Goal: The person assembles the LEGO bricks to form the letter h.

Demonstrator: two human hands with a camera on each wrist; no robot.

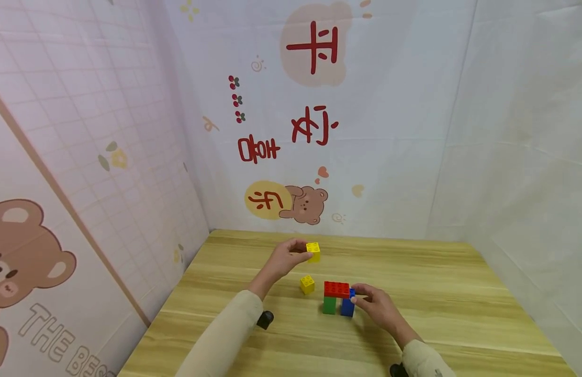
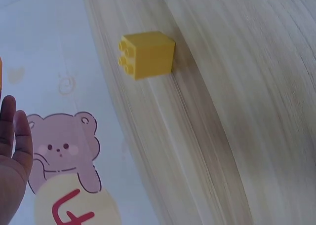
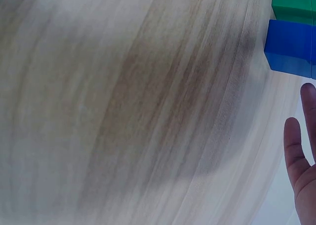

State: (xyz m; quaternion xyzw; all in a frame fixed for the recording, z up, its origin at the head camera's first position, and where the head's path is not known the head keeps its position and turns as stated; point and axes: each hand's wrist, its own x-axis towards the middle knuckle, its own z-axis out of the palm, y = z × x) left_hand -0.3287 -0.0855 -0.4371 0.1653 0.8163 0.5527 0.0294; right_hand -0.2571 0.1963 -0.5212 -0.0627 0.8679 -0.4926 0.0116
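Observation:
My left hand [image 1: 287, 256] pinches a yellow building brick [image 1: 313, 252] between thumb and fingers, raised above the table; the left wrist view has only a sliver of that brick at its edge. Below it a second yellow brick [image 1: 307, 285] stands on the wood, studs up, touched by neither hand [image 2: 15, 151]. To the right, a red brick [image 1: 336, 289] lies across a green block [image 1: 329, 305] and a blue block [image 1: 347, 307] like a bridge. My right hand [image 1: 378, 309] holds the blue side, thumb in front and a finger behind. Its fingertips fall outside the right wrist view.
The wooden table [image 1: 253, 351] carries the bricks and meets a printed white wall cloth [image 1: 390, 131] at the back. More cloth hangs at the left and right. Black wrist devices [image 1: 265, 319] sit below both hands.

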